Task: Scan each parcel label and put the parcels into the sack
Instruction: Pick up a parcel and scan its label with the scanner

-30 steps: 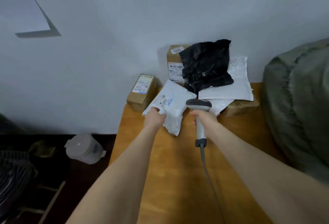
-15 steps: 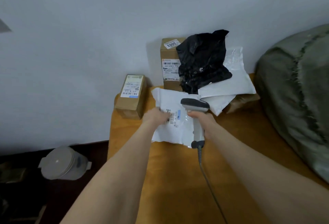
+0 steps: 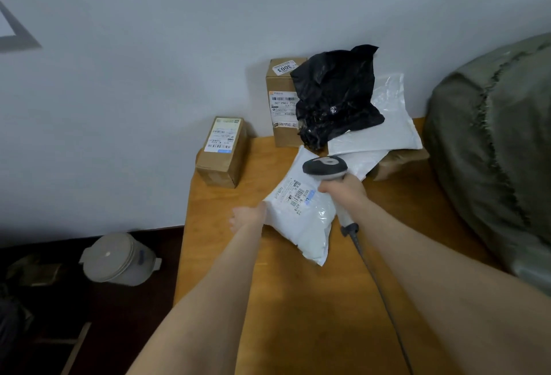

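From my remote post, two bare forearms reach up from the bottom of the frame over a wooden counter [image 3: 298, 315]. At centre, my left hand [image 3: 247, 219] grips the left edge of a white poly-bag parcel [image 3: 301, 219], fingers closed on it, tilting it off the counter with its printed label [image 3: 299, 195] facing up. Just right of it, my right hand [image 3: 343, 189] is wrapped tight around the handle of a grey barcode scanner [image 3: 325, 167], whose head sits directly over the upper end of the parcel beside the label; its cable [image 3: 375, 279] trails back toward the lower edge of the frame. To the left, at the counter's far left corner, a small cardboard box [image 3: 222, 154] lies with its label up. Behind the scanner, in the upper centre, a taller cardboard box [image 3: 281, 106] stands against the pale wall [image 3: 149, 61], a crumpled black bag parcel [image 3: 337, 97] leaning on it, with white flat mailers [image 3: 381, 133] stacked just to the right over another brown parcel [image 3: 399, 161]. A bulging olive-green sack [image 3: 495, 142] fills the right edge of the frame, beside the counter. At lower left, on the dark floor, a lidded plastic tub [image 3: 116, 258] lies on its side.
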Demonstrator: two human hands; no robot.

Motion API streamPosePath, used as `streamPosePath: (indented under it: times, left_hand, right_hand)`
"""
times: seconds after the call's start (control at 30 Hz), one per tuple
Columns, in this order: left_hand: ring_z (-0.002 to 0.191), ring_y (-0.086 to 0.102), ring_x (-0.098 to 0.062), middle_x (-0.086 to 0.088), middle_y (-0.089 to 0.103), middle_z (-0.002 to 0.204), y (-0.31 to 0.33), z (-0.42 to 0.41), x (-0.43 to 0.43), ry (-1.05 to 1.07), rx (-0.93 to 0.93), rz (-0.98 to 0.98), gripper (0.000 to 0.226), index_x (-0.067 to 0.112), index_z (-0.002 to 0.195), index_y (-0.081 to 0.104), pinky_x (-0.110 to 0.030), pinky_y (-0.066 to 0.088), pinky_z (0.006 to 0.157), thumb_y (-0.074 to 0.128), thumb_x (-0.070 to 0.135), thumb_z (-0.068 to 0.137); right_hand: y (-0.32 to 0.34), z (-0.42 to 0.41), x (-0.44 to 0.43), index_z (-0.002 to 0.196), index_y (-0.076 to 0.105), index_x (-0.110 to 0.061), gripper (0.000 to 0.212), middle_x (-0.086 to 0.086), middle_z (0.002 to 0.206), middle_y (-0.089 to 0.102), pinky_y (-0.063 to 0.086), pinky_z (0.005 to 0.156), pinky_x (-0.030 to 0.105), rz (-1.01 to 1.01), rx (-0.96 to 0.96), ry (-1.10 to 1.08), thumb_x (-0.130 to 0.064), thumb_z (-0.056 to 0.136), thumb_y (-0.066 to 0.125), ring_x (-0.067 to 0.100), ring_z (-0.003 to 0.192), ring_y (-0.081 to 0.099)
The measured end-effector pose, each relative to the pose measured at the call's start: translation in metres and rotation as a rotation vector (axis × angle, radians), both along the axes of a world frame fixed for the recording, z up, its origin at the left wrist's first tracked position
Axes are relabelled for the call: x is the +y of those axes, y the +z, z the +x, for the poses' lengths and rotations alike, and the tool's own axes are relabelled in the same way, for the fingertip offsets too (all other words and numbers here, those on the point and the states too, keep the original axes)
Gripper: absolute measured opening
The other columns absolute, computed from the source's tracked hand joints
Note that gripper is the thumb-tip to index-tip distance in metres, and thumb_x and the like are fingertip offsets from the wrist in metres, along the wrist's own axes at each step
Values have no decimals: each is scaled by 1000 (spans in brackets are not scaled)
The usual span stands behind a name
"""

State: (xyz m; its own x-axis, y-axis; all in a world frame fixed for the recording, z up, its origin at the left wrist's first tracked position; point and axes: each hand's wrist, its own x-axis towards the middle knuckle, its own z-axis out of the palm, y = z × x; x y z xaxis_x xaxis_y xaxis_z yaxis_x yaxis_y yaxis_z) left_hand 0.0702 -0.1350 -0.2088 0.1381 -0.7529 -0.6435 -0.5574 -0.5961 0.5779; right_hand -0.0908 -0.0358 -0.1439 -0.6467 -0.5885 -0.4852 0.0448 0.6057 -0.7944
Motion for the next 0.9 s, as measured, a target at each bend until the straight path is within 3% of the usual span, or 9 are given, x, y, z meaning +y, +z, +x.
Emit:
streamPosePath:
  times: [0.1, 0.17, 0.37, 0.5, 0.67, 0.77, 0.9]
  left_hand:
    - [113, 58, -28, -6, 60, 126, -16, 2, 14, 85, 392, 229, 72, 11, 133, 47, -44, 46, 100, 72, 49, 78]
    - [108, 62, -28, -5, 65, 118, -21, 1, 20, 28, 472, 283, 79, 12, 126, 54, -46, 48, 99, 81, 55, 64]
    - [99, 67, -27, -8, 70, 110, -2, 5, 34, -205, 439, 241, 83, 7, 121, 58, -44, 54, 91, 93, 38, 53]
    - [104, 63, -30, -10, 64, 117, 21, 9, 51, -147, 298, 110, 70, 3, 122, 53, -44, 54, 90, 87, 28, 66]
    - [103, 64, -32, -14, 65, 119, 51, 27, 76, -82, 301, 29, 62, -1, 124, 54, -46, 53, 91, 82, 23, 74]
    - [109, 61, -33, -13, 62, 122, 65, 32, 91, -8, 264, -50, 59, -1, 125, 53, -41, 53, 89, 80, 22, 78]
    - [110, 61, -34, -16, 61, 124, 73, 35, 101, 22, 270, -111, 54, -4, 122, 54, -41, 52, 91, 78, 20, 79]
  right_hand:
    - [-15, 7, 0, 113, 57, -10, 35, 6, 108, 57, 45, 86, 33, 99, -43, 43, -17, 82, 71, 23, 101, 54]
    - [-23, 11, 8, 109, 56, -10, 30, 5, 104, 56, 43, 81, 31, 111, -95, 9, -14, 83, 70, 22, 96, 53]
    - [-23, 16, 31, 121, 58, -4, 43, 10, 112, 61, 45, 82, 33, 68, -210, -72, -11, 80, 71, 26, 101, 56]
    - [-3, 21, 42, 118, 61, -5, 46, 10, 114, 65, 51, 94, 41, -12, -262, -39, -14, 76, 76, 27, 105, 60]
    - [37, 17, 63, 90, 62, -2, 8, 16, 77, 69, 54, 67, 33, -98, -304, 5, -9, 88, 65, 23, 65, 65]
    - [56, 20, 77, 92, 61, 0, 9, 18, 72, 69, 50, 56, 28, -89, -280, 89, -8, 88, 63, 22, 57, 61]
    - [67, 30, 87, 96, 61, -2, 12, 18, 73, 70, 49, 54, 28, -57, -255, 68, -10, 87, 64, 20, 54, 60]
